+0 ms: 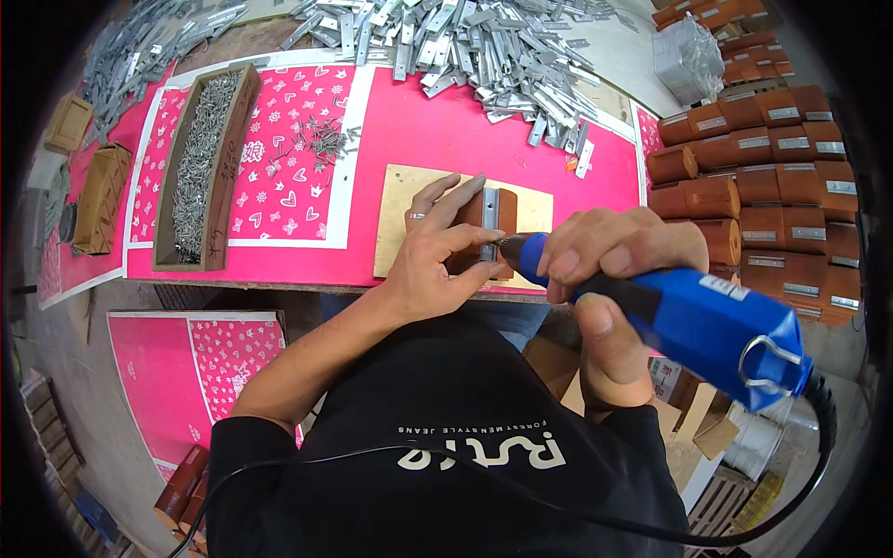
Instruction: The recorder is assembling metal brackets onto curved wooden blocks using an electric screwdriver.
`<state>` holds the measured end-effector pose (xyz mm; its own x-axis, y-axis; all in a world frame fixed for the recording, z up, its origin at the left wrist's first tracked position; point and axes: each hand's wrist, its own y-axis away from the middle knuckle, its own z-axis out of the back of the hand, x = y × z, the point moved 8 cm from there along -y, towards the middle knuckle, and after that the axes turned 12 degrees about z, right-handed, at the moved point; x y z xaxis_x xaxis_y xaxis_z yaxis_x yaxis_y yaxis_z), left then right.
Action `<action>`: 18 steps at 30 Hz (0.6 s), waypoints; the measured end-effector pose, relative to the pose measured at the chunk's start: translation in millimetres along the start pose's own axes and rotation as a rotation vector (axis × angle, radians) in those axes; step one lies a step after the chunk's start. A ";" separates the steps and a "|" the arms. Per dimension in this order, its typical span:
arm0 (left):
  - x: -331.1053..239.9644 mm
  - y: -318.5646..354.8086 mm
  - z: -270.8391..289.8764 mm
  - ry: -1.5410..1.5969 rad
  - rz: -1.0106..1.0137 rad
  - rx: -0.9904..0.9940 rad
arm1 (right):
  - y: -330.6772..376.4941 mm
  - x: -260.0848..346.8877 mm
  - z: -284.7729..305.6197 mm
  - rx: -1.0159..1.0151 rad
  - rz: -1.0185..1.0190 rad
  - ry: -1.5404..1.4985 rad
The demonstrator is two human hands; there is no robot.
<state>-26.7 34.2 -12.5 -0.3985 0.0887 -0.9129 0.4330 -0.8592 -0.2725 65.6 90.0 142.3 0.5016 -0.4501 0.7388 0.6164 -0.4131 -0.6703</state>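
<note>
A reddish-brown block (507,209) with a curved side lies on a thin tan board (394,209) at the table's front edge. Along its top runs a narrow silver metal plate (490,206) with a hole near its far end. My left hand (423,265) grips the block from the left, fingers over the far part and thumb at the near end. In my right hand (623,256) is a blue corded electric screwdriver (721,325), held nearly level. Its dark tip meets the near end of the plate, beside my left index finger and thumb. Any screw there is hidden.
A long wooden tray (236,139) of screws stands left on the pink table, with loose screws (323,139) beside it. Metal plates (465,42) are heaped at the back. Brown blocks with plates (781,195) are stacked right. A black cord (595,528) crosses my front.
</note>
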 end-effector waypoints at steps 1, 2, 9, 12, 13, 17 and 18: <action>1.4 0.6 0.8 0.000 0.002 -0.005 | -1.0 -0.6 0.1 0.004 -0.001 -0.002; 0.9 1.8 0.8 -0.010 -0.023 0.006 | -2.6 0.8 -3.2 0.071 0.030 0.026; 8.1 -11.1 -7.9 -0.142 -0.022 0.114 | -19.2 -9.0 -20.7 0.058 -0.103 0.040; 9.2 -17.8 -12.1 -0.257 -0.029 0.178 | -23.1 -16.1 -21.6 0.039 -0.067 -0.044; 9.4 -19.7 -14.9 -0.286 -0.023 0.210 | -17.8 -20.7 -16.8 0.112 -0.020 -0.033; 15.0 -18.4 -16.4 -0.243 -0.035 0.201 | -21.2 -23.1 -25.2 0.160 0.013 -0.053; 15.9 -18.0 -16.1 -0.239 -0.024 0.186 | -23.2 -23.1 -28.4 0.145 0.004 -0.065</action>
<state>-27.8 59.2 -26.9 -0.5958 0.0079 -0.8031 0.2741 -0.9379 -0.2126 22.5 87.5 138.8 0.5396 -0.3973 0.7423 0.6932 -0.2906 -0.6595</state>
